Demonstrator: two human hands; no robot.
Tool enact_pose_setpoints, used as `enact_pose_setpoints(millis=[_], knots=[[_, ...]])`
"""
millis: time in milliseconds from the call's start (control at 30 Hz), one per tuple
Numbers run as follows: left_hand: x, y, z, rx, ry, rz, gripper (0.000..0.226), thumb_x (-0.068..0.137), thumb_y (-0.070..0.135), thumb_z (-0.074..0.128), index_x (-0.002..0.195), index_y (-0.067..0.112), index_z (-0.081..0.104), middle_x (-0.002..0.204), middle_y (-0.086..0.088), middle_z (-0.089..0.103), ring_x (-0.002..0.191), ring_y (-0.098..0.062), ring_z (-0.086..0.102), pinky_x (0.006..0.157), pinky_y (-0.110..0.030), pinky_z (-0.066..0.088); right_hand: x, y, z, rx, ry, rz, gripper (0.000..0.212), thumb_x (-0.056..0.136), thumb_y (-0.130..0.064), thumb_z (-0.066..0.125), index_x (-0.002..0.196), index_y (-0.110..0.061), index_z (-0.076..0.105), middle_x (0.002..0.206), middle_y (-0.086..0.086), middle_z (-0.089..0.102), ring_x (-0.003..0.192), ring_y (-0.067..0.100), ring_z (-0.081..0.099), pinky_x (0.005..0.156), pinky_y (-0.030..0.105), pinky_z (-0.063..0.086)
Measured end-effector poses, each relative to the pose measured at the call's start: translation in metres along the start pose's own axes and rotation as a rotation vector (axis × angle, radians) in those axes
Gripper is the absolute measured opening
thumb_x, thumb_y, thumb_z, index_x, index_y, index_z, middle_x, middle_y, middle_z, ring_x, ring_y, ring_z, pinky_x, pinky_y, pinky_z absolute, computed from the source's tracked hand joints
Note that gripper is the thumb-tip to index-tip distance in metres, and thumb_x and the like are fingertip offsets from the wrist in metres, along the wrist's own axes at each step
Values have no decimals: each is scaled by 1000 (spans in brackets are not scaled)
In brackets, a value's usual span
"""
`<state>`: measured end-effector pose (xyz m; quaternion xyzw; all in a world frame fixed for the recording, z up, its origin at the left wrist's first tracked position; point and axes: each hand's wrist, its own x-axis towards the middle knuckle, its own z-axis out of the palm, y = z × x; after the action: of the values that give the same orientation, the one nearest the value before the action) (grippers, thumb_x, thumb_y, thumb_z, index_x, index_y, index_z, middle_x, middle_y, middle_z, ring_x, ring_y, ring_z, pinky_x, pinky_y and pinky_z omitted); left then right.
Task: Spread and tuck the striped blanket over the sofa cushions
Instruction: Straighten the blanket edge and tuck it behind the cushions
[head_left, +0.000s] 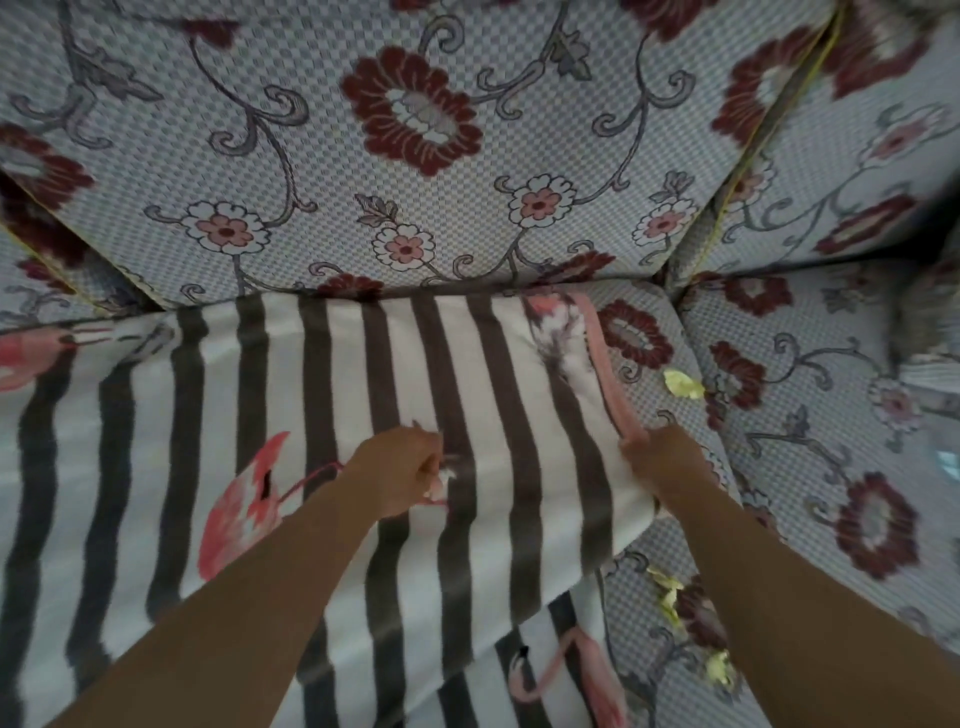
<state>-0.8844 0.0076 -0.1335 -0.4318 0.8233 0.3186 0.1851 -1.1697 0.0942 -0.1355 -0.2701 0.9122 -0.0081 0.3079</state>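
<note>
Left hand (402, 470) pinching striped blanket (234, 441); right hand (662, 457) gripping pink edge, fingers hidden.

A floral back cushion (415, 145) with dark red blossoms on pale checked weave fills the upper frame. At right, a matching seat cushion (810, 415) meets another back cushion (857, 130). Small yellowish scraps (683, 385), perhaps paper, lie lower right. Light is dim and even.

Both hands, left hand (402, 473) and right hand (662, 457), grip striped blanket (332, 395) on sofa cushion (810, 395).
</note>
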Motion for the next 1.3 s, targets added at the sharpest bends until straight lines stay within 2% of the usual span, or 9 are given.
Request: enact_pose_setpoints(millis=[200,400,500,633,767,867,967,1133,1300], knots=[[-3,12,21,77,-70,4,13,91,22,50,96,15,59,106,-5,61,102,-23,58,89,-34,47,-10,3,4,-114,-99,-38,49,85,-36,63,119,-3,53,123,18,59,114,36,56,92,40,45],[12,-23,-21,-30,286,-136,17,93,21,46,100,19,61,104,-6,61,99,-27,59,87,-40,50,19,-52,-4,110,206,-288,51,89,-42,51,121,-2,53,124,20,56,119,37,50,100,44,38],[25,-60,-54,21,500,-203,20,94,18,47,107,16,61,110,-11,59,103,-31,58,88,-45,50,54,-86,-7,275,166,-279,62,78,-60,38,93,-4,60,98,17,63,102,36,59,88,41,45],[57,-106,-92,139,609,-226,30,91,14,50,118,6,58,115,-21,56,107,-41,53,90,-51,48,80,-123,-12,377,129,-167,39,90,-39,51,104,-4,61,101,13,65,96,32,61,63,27,38],[82,-111,-101,189,453,-286,33,97,23,41,124,12,55,119,-20,58,108,-40,55,91,-50,48,85,-138,-6,355,-111,-123,16,90,-16,55,103,-8,53,85,-2,57,91,23,63,65,25,47],[95,-108,-95,193,320,-304,39,99,27,37,137,21,44,135,-16,51,121,-38,50,100,-49,44,86,-142,-10,500,-380,-47,16,89,-24,60,80,-11,58,72,-1,54,63,14,54,48,20,44],[105,-106,-94,168,227,-310,47,94,30,50,140,21,40,138,-11,49,125,-32,48,103,-45,42,85,-141,-6,861,-544,-39,27,91,-21,56,78,2,64,73,12,62,72,23,57,68,26,50],[113,-103,-96,234,214,-272,28,89,30,58,113,15,58,114,-12,60,107,-32,57,90,-45,50,86,-125,7,1246,-199,-118,16,89,-21,59,74,-21,60,66,-5,60,57,9,57,58,25,50],[117,-89,-109,164,699,-169,18,93,20,52,100,6,60,108,-17,57,92,-40,59,75,-48,49,87,-126,3,1271,13,-317,43,94,-3,49,53,-10,55,48,6,52,43,15,51,47,23,47]])
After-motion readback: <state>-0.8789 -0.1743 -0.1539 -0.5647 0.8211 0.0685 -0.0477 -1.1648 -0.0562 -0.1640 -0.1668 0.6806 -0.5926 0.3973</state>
